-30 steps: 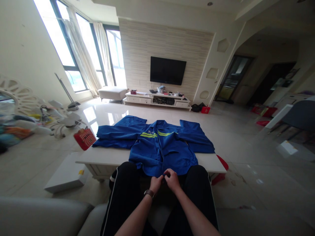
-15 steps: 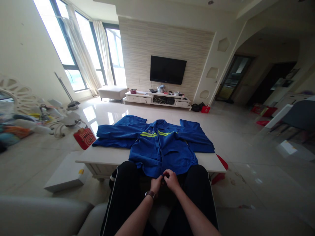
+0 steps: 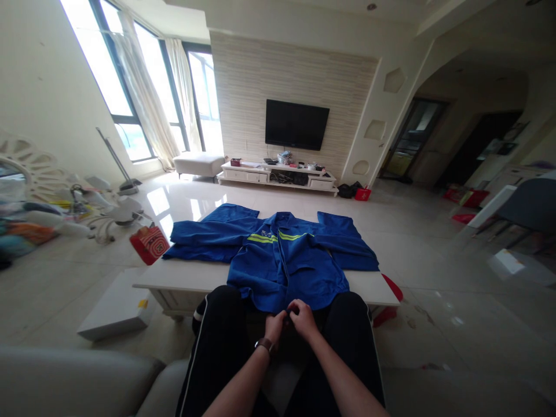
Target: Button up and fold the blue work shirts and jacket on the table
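Note:
A blue work jacket (image 3: 304, 260) with yellow-green stripes lies front up on a white coffee table (image 3: 191, 281), its sleeves spread to both sides. Its bottom edge hangs over the near side of the table, between my knees. There my left hand (image 3: 275, 327), with a watch on the wrist, is closed on the hem. Close beside it, my right hand (image 3: 303, 317) pinches the same front edge with bent fingers. The fingertips almost meet, and the small bit of cloth between them is mostly hidden.
A white box (image 3: 115, 307) sits on the floor left of the table, with a red bag (image 3: 150, 243) behind it. Something red (image 3: 391, 289) shows at the table's right end. A grey sofa (image 3: 78, 379) is at my left. Beyond stands a low TV cabinet (image 3: 245, 174).

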`<action>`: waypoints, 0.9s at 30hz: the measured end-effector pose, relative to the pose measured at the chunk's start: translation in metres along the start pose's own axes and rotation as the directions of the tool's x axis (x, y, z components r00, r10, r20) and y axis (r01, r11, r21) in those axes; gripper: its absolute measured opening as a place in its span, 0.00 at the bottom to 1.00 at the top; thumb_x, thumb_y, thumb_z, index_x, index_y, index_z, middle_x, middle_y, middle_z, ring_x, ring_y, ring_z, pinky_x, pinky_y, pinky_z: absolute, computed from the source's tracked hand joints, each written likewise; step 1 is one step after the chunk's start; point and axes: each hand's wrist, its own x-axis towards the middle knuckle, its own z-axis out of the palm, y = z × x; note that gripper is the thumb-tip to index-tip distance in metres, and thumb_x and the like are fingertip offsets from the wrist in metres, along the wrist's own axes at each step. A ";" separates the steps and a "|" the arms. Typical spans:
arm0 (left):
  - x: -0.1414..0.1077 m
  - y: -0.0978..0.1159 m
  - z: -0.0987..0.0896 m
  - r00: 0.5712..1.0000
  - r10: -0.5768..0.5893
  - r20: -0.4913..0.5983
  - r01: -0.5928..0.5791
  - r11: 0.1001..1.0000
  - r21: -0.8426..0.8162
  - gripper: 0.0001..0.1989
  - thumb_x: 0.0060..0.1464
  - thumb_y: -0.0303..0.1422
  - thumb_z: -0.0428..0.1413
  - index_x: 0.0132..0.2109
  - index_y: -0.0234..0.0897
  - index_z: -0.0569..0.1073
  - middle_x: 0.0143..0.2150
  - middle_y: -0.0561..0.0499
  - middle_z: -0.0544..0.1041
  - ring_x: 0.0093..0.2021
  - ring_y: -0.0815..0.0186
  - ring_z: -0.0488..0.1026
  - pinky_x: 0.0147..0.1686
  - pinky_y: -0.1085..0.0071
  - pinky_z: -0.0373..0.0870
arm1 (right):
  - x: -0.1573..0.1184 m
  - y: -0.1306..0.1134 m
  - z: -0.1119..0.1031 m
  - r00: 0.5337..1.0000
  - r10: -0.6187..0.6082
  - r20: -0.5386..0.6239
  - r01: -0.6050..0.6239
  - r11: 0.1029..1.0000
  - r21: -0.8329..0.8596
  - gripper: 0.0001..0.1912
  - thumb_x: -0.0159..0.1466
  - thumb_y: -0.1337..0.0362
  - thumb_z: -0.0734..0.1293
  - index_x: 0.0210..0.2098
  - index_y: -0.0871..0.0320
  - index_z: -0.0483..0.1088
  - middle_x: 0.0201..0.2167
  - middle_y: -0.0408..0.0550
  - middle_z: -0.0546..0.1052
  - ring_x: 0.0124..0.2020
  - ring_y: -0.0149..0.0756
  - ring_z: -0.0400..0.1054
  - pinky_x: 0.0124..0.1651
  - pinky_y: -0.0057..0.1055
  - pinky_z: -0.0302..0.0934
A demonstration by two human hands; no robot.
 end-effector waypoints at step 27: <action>0.002 0.001 0.001 0.995 -0.059 0.084 0.059 0.998 0.009 0.04 0.48 0.28 0.59 0.28 0.34 0.71 0.22 0.53 0.72 0.22 0.71 0.68 0.23 0.76 0.61 | -0.001 -0.002 -0.001 1.000 -0.007 -0.019 0.006 1.000 -0.029 0.10 0.52 0.72 0.60 0.30 0.55 0.72 0.31 0.46 0.76 0.36 0.39 0.72 0.43 0.32 0.63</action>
